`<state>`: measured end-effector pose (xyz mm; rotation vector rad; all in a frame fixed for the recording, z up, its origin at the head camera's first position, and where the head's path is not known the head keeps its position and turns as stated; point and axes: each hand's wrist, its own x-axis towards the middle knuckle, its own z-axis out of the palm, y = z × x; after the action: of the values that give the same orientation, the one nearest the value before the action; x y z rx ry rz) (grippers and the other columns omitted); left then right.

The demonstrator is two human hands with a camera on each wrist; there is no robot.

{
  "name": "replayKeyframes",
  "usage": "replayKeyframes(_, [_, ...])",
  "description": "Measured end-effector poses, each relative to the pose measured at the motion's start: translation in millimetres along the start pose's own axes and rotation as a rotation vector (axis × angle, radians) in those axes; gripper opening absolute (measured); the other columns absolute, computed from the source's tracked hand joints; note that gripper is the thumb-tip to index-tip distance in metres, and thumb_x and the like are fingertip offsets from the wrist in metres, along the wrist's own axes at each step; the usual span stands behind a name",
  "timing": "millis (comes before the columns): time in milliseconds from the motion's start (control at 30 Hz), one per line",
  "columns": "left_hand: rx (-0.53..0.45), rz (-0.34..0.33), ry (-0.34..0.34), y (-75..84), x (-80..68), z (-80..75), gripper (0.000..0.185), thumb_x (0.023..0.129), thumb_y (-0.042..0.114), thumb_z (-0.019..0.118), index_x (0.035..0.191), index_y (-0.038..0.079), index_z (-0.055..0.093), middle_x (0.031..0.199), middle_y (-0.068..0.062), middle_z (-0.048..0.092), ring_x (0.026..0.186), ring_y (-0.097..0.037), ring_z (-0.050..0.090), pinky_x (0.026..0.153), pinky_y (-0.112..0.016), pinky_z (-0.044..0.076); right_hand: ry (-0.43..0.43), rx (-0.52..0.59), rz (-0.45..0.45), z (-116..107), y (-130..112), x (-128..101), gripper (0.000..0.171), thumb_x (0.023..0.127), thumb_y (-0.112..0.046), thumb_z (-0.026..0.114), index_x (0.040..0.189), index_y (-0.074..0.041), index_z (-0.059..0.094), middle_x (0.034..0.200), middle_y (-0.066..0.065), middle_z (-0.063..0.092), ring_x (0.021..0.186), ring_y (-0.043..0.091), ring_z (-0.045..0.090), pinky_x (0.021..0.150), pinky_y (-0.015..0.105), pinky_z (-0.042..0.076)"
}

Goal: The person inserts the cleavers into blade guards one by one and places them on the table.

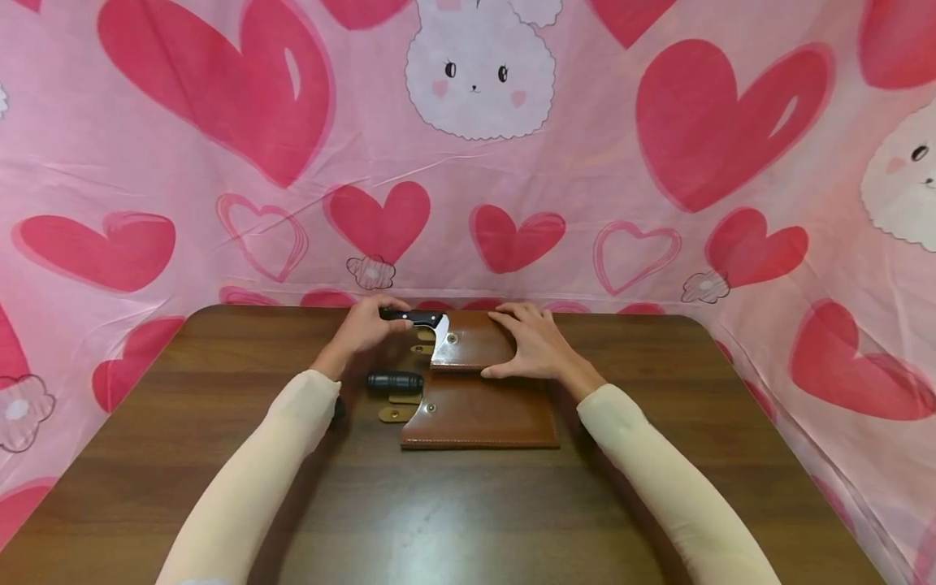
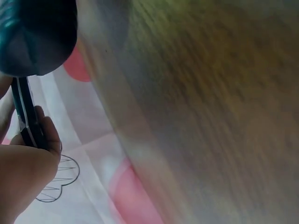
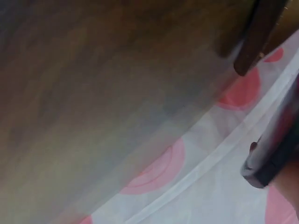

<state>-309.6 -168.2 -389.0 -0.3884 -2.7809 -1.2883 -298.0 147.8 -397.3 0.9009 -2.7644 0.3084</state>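
In the head view my left hand [image 1: 366,325] grips the black riveted handle [image 1: 413,317] of a knife, whose handle also shows between the fingers in the left wrist view. A short strip of shiny blade [image 1: 441,331] shows beside the handle; the rest is hidden by a brown leather sheath [image 1: 475,345]. My right hand [image 1: 537,341] holds that sheath at its right part, thumb along the near edge and fingers over the far edge. Closer to me lies a second, larger brown sheath [image 1: 486,414], a black ribbed handle [image 1: 395,382] sticking out to its left.
Tan straps with snaps, one of them a rounded tab [image 1: 396,414], stick out left of the sheaths. Everything lies on a brown wooden table [image 1: 424,520]. Behind its far edge hangs a pink cloth [image 1: 453,171] printed with hearts and rabbit faces.
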Motion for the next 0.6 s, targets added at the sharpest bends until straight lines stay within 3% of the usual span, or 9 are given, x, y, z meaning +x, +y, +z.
replayKeyframes(233, [0.014,-0.012,-0.029,-8.0,9.3,1.8,0.028,0.08,0.019,0.074,0.104,0.007,0.069,0.105,-0.013,0.067,0.104,-0.028,0.055,0.094,-0.043,0.042,-0.064,-0.022,0.011,7.1,0.3,9.5,0.105,0.056,-0.084,0.059,0.137,-0.019,0.046,0.138,0.002,0.044,0.127,0.026,0.037,0.096,0.051,0.031])
replayKeyframes(600, [0.005,-0.041,-0.028,-18.5,15.1,6.4,0.027,0.077,0.017,0.076,0.1,0.005,0.07,0.101,-0.014,0.068,0.098,-0.026,0.055,0.085,-0.035,0.041,-0.138,-0.023,0.038,13.0,-1.9,17.7,0.106,0.057,-0.083,0.06,0.139,-0.019,0.043,0.139,0.004,0.042,0.128,0.028,0.037,0.097,0.05,0.031])
